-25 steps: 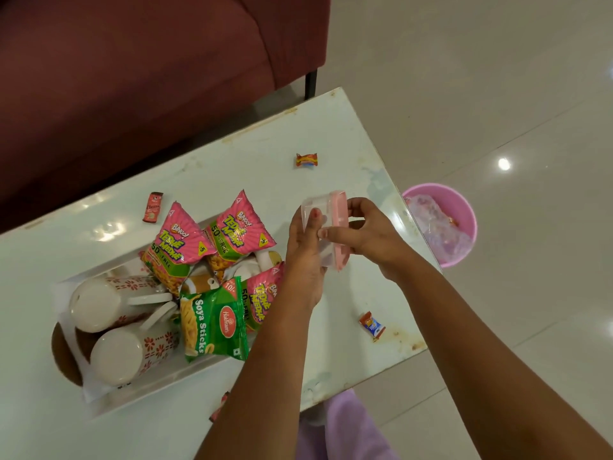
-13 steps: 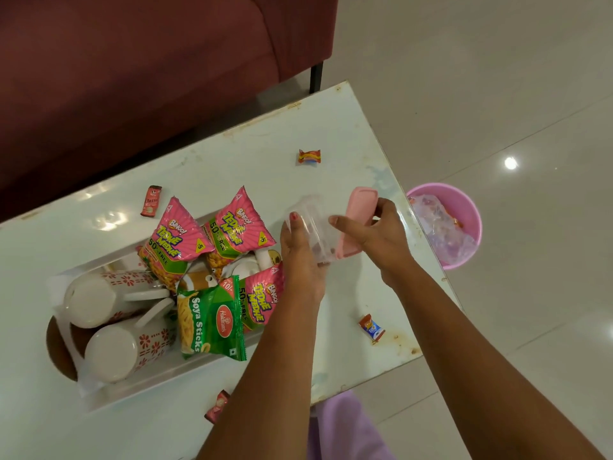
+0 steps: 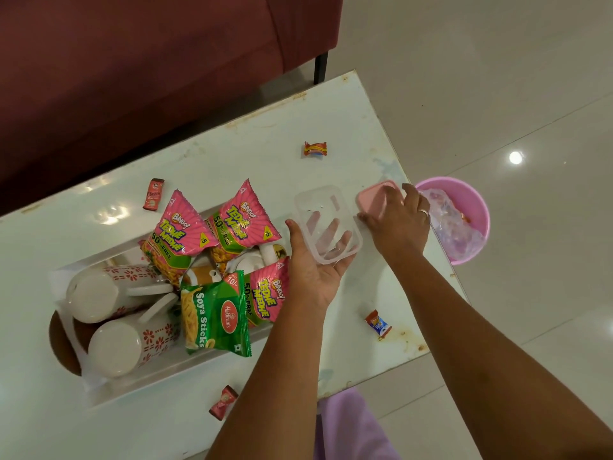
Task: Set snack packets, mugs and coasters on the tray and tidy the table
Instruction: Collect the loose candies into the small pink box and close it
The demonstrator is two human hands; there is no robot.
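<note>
Left hand [image 3: 315,273], palm up just right of the tray [image 3: 99,390], holding a clear container [image 3: 326,224] between thumb and fingers. Right hand [image 3: 398,224], farther right of the tray, fingers curled over a pink lid [image 3: 373,199]. In the tray: three pink snack packets [image 3: 180,234], one green packet [image 3: 215,317], two mugs [image 3: 99,293] on their sides. Brown coaster [image 3: 58,336] partly under the tray's left end. Four loose sweets [image 3: 315,149] around the tray.

Ring [image 3: 423,212] on right hand [image 3: 398,224], lilac garment [image 3: 351,426]
</note>
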